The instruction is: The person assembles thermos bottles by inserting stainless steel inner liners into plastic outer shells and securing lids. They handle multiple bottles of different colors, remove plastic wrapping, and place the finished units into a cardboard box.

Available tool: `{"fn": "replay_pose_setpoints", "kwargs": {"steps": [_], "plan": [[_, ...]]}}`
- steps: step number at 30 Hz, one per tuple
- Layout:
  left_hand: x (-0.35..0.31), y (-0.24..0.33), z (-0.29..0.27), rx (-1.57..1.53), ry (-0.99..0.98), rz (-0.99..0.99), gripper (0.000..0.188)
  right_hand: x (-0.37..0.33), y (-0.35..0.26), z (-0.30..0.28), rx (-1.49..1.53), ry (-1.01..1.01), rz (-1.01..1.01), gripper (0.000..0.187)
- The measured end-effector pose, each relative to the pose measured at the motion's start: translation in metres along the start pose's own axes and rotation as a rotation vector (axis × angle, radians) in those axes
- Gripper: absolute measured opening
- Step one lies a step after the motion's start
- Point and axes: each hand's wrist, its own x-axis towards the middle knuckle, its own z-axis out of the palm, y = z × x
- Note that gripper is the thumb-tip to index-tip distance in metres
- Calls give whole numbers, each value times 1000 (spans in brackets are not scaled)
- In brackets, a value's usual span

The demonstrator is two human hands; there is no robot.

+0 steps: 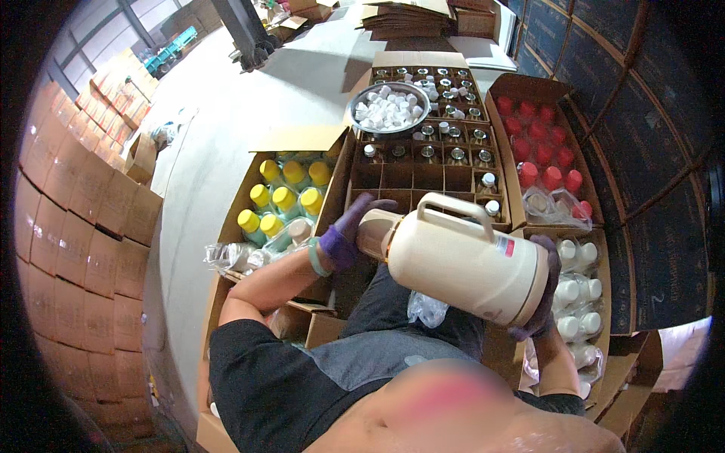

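The cream jug [464, 260] lies tilted in mid-air above the person's lap, and I'd worry most about its smooth, rounded body: a gloved palm could skid and drop it. The right hand [548, 291] has its fingers wrapped about the base; the left hand [343, 235] cups the tan top end [374, 234], though its lower fingers are hidden, so I can't tell how firmly they grasp. If that end slipped, the jug could crash into the divided carton [395, 176] just beyond and knock the bottles [427, 154] in it. A careless swing might also tip the metal bowl [391, 131] of white caps [387, 107] perched there. Room is tight: yellow-capped bottles [285, 198] crowd the left arm, white-lidded bottles [569, 291] the right, red-lidded ones [552, 178] stand farther ahead, and a crumpled plastic bag [427, 308] sits below.
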Motion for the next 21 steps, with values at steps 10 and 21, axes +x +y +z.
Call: {"fn": "replay_pose_setpoints", "kwargs": {"steps": [10,21], "plan": [[13,-31,-23,584,-99,531,61,-30,30,1,105,114,297,75],[15,-34,-2,373,-28,563,92,-46,56,3,144,123,460,81]]}}
